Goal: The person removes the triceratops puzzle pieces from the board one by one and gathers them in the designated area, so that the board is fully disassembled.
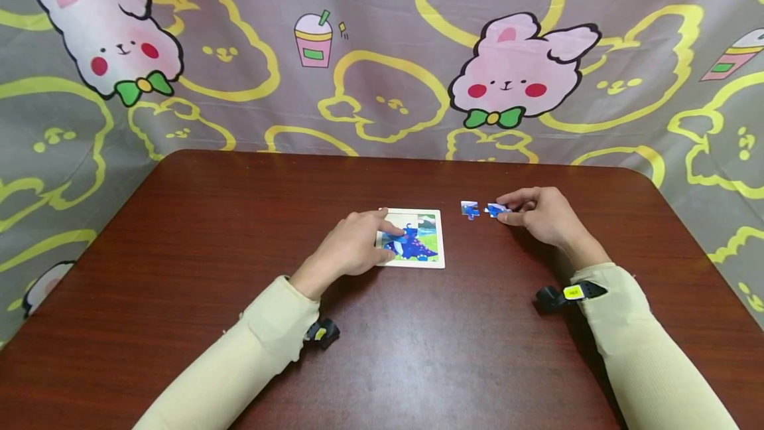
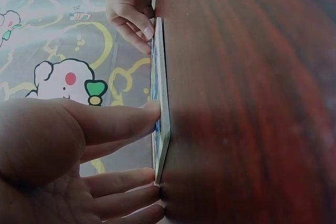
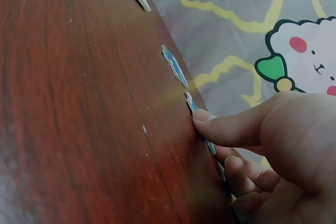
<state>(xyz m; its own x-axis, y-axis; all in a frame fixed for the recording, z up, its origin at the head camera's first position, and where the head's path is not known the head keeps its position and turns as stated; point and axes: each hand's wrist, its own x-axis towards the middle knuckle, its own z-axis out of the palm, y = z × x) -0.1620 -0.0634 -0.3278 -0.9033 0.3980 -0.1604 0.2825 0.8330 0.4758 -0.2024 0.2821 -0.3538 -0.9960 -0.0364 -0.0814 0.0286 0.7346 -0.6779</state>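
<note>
A square puzzle board [image 1: 442,244] with a white rim lies on the table, showing a blue dinosaur picture with a pale bare area at its upper left. My left hand [image 1: 352,243] rests on the board's left side, covering part of it; in the left wrist view the thumb [image 2: 149,113] lies on the board and the other fingers extend straight to its edge. To the right of the board, my right hand [image 1: 546,216] pinches a blue puzzle piece [image 1: 494,209] low over the tabletop. Another puzzle piece [image 1: 469,208] lies between that piece and the board.
The dark red-brown table [image 1: 453,350] has rounded far corners. Behind it hangs a grey curtain [image 1: 382,25] with yellow outlines and cartoon rabbits. A black strap camera [image 1: 558,297] sits on the right wrist and another [image 1: 323,334] on the left.
</note>
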